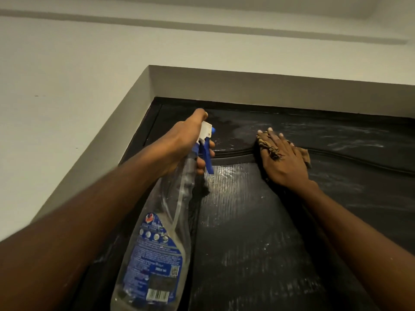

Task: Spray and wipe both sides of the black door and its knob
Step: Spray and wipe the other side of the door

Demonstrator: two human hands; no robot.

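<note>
Black door (258, 221) beneath hands: left hand (179, 144) grips spray bottle (157, 243); right hand (285, 162) flat on cloth (305, 154).

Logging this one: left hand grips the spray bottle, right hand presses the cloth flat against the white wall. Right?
Not quite. The head view shows the right hand pressing the cloth flat against the black door, near its top, not the white wall. The left hand does grip the spray bottle.

Looking up: plain white wall (67, 86) left of and above the grip, grey door reveal (247, 86) just above it, a shadowed ledge (202, 25) higher up, dim light.
</note>
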